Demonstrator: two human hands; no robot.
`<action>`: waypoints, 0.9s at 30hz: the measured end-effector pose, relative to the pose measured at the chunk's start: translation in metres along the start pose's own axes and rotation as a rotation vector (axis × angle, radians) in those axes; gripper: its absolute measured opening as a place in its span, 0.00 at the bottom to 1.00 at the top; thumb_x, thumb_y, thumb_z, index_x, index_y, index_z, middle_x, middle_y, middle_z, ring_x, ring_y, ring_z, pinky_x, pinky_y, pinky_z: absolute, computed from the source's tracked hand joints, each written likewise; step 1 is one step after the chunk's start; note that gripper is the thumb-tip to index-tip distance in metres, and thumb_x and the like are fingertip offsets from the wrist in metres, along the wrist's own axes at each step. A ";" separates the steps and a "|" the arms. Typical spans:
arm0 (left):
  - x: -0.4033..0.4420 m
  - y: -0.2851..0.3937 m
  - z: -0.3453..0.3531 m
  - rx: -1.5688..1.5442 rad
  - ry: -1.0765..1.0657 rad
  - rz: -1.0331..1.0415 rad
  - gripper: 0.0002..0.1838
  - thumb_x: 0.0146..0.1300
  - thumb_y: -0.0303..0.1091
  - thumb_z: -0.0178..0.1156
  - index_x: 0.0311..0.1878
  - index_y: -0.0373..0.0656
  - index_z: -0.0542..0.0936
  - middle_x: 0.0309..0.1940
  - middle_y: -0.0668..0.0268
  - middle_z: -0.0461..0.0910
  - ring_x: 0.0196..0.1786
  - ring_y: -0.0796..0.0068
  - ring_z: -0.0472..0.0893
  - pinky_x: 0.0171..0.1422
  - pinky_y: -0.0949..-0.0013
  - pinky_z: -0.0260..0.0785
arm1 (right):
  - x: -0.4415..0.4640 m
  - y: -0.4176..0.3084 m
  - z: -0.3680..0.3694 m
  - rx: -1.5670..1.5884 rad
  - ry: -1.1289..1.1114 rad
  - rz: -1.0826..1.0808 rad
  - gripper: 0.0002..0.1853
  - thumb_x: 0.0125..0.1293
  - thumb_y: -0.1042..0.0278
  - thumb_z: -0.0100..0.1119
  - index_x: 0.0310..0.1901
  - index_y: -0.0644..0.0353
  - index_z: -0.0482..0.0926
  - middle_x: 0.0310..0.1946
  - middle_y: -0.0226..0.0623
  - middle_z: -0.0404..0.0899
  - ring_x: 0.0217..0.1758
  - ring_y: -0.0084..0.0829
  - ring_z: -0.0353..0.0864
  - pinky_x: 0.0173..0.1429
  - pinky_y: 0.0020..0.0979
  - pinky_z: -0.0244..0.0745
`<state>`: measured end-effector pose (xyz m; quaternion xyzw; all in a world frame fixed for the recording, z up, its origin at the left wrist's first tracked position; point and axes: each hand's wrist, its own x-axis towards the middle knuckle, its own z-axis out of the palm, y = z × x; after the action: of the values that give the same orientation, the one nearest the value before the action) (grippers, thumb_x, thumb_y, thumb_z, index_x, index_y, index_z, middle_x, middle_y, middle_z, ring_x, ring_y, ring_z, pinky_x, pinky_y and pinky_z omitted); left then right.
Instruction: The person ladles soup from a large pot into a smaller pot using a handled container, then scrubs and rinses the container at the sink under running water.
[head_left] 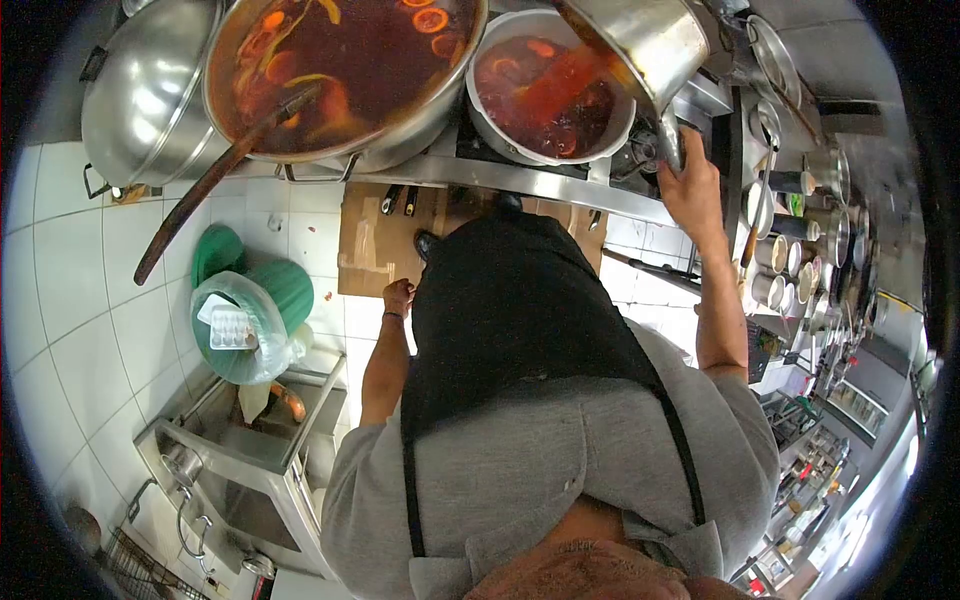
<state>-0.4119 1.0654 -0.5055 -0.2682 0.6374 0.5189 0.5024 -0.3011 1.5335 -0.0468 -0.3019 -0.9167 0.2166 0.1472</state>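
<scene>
My right hand [690, 195] is closed around the handle [671, 142] of a shiny metal saucepan [660, 40]. The saucepan is tipped over the small pot [545, 158] on the stove [540, 181], and red soup [570, 82] is running down into it. To do this well, I should tip slowly and aim for the middle, so the soup does not splash over the rim. A low, steady pour is best, with my wrist firm, because I think the saucepan is heavy and hot. My left hand [398, 297] hangs low by my side, away from the pots; its fingers look bent, but I cannot tell if it is closed. The big pot [410, 148] is just beside the small one, with a wooden spoon [215, 180] leaning out, so I should not bump it.
</scene>
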 end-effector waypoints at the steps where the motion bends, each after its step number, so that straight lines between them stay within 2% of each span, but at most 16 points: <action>1: -0.002 0.004 0.001 0.020 -0.018 0.015 0.09 0.62 0.32 0.51 0.25 0.45 0.74 0.19 0.71 0.69 0.20 0.78 0.69 0.20 0.71 0.55 | -0.001 0.002 0.006 -0.017 0.009 -0.008 0.24 0.54 0.81 0.57 0.53 0.62 0.65 0.30 0.60 0.78 0.39 0.57 0.81 0.37 0.45 0.75; 3: 0.001 0.007 0.003 0.032 0.013 -0.029 0.10 0.62 0.32 0.51 0.25 0.44 0.74 0.18 0.71 0.69 0.19 0.77 0.68 0.19 0.71 0.53 | -0.004 0.006 0.022 -0.034 0.022 -0.015 0.24 0.53 0.83 0.57 0.53 0.61 0.63 0.32 0.61 0.78 0.40 0.60 0.79 0.39 0.49 0.75; 6: 0.038 -0.011 -0.011 -0.023 -0.090 0.013 0.10 0.63 0.31 0.50 0.25 0.44 0.73 0.17 0.70 0.68 0.17 0.77 0.67 0.18 0.71 0.53 | -0.005 0.008 0.029 0.005 -0.201 0.070 0.24 0.53 0.80 0.56 0.53 0.62 0.66 0.34 0.61 0.78 0.42 0.60 0.78 0.43 0.50 0.73; 7: 0.054 -0.021 -0.016 -0.057 -0.149 0.042 0.10 0.63 0.31 0.50 0.24 0.44 0.73 0.17 0.70 0.67 0.16 0.77 0.67 0.18 0.71 0.53 | -0.008 0.010 0.036 0.009 -0.169 0.063 0.23 0.53 0.79 0.57 0.53 0.61 0.67 0.33 0.59 0.78 0.40 0.57 0.80 0.42 0.48 0.74; 9: 0.036 -0.009 -0.011 -0.126 -0.090 0.014 0.10 0.63 0.31 0.50 0.26 0.43 0.73 0.18 0.69 0.68 0.17 0.76 0.68 0.18 0.71 0.55 | -0.013 0.016 0.052 0.013 -0.120 0.032 0.23 0.53 0.77 0.57 0.53 0.61 0.69 0.30 0.57 0.79 0.35 0.52 0.82 0.39 0.45 0.75; 10: 0.020 -0.001 -0.010 -0.166 -0.058 -0.006 0.09 0.63 0.31 0.50 0.26 0.43 0.73 0.18 0.69 0.68 0.17 0.76 0.68 0.18 0.71 0.56 | -0.014 0.018 0.056 0.058 -0.137 0.071 0.24 0.55 0.77 0.57 0.56 0.61 0.69 0.26 0.50 0.77 0.28 0.44 0.79 0.33 0.41 0.72; 11: -0.001 0.010 0.003 -0.112 0.109 -0.016 0.09 0.64 0.30 0.48 0.28 0.42 0.73 0.19 0.68 0.68 0.18 0.75 0.69 0.18 0.72 0.58 | -0.015 0.020 0.058 0.103 -0.156 0.113 0.24 0.57 0.77 0.56 0.58 0.62 0.68 0.22 0.44 0.75 0.22 0.36 0.77 0.26 0.36 0.69; 12: 0.028 -0.013 -0.018 -0.179 -0.097 0.044 0.09 0.64 0.30 0.48 0.28 0.42 0.73 0.20 0.68 0.68 0.18 0.75 0.70 0.18 0.72 0.60 | -0.014 0.022 0.058 0.150 -0.172 0.158 0.25 0.59 0.76 0.55 0.60 0.62 0.67 0.18 0.38 0.74 0.16 0.28 0.74 0.20 0.31 0.66; 13: 0.020 -0.012 -0.018 -0.196 -0.086 0.007 0.08 0.64 0.30 0.48 0.29 0.42 0.73 0.20 0.68 0.68 0.18 0.75 0.70 0.19 0.72 0.60 | -0.010 0.011 0.051 0.325 -0.223 0.223 0.22 0.61 0.75 0.55 0.59 0.64 0.69 0.16 0.27 0.70 0.11 0.17 0.65 0.15 0.24 0.57; 14: 0.013 -0.008 -0.018 -0.208 -0.079 -0.026 0.08 0.63 0.31 0.48 0.29 0.42 0.73 0.20 0.68 0.68 0.19 0.75 0.70 0.19 0.72 0.61 | -0.005 -0.002 0.039 0.375 -0.289 0.324 0.21 0.61 0.75 0.55 0.58 0.65 0.68 0.16 0.25 0.69 0.11 0.17 0.64 0.14 0.23 0.58; 17: 0.028 -0.031 -0.040 -0.391 -0.229 -0.068 0.07 0.63 0.32 0.49 0.30 0.42 0.73 0.21 0.68 0.69 0.18 0.74 0.71 0.21 0.72 0.63 | 0.003 -0.027 0.020 0.485 -0.241 0.370 0.18 0.62 0.73 0.53 0.54 0.67 0.69 0.16 0.27 0.68 0.11 0.18 0.65 0.13 0.23 0.60; 20: 0.011 -0.031 -0.033 -0.138 0.038 -0.086 0.08 0.65 0.34 0.48 0.32 0.45 0.73 0.22 0.69 0.70 0.21 0.73 0.73 0.26 0.69 0.65 | 0.021 -0.059 -0.003 0.532 -0.184 0.317 0.13 0.63 0.71 0.53 0.48 0.66 0.70 0.16 0.26 0.66 0.11 0.18 0.64 0.12 0.23 0.62; 21: 0.009 -0.037 -0.035 -0.101 0.033 -0.074 0.07 0.65 0.34 0.48 0.32 0.46 0.74 0.24 0.69 0.72 0.26 0.73 0.75 0.30 0.66 0.68 | 0.030 -0.073 -0.007 0.565 -0.186 0.241 0.12 0.65 0.69 0.53 0.47 0.66 0.71 0.17 0.27 0.67 0.11 0.18 0.64 0.13 0.23 0.62; 24: -0.002 -0.039 -0.038 -0.132 0.071 -0.097 0.07 0.65 0.34 0.48 0.33 0.46 0.74 0.26 0.70 0.73 0.29 0.73 0.76 0.34 0.64 0.69 | 0.055 -0.121 -0.006 0.547 -0.219 0.200 0.17 0.65 0.68 0.53 0.51 0.69 0.70 0.16 0.27 0.68 0.13 0.19 0.66 0.15 0.23 0.63; 26: 0.002 -0.042 -0.044 -0.141 0.041 -0.088 0.07 0.66 0.36 0.48 0.34 0.46 0.74 0.27 0.71 0.73 0.29 0.74 0.75 0.33 0.66 0.67 | 0.073 -0.152 0.007 0.585 -0.262 0.078 0.16 0.66 0.66 0.53 0.50 0.68 0.72 0.17 0.28 0.69 0.13 0.18 0.66 0.16 0.23 0.63; 27: 0.003 -0.041 -0.043 -0.146 0.069 -0.101 0.07 0.66 0.37 0.50 0.35 0.48 0.75 0.28 0.73 0.74 0.29 0.76 0.75 0.34 0.67 0.66 | 0.086 -0.157 0.017 0.473 -0.297 0.022 0.17 0.66 0.65 0.54 0.49 0.69 0.73 0.19 0.32 0.73 0.15 0.21 0.70 0.20 0.26 0.67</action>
<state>-0.3930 1.0125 -0.5266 -0.3538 0.6004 0.5284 0.4849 -0.4514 1.4677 0.0271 -0.2340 -0.8489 0.4679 0.0753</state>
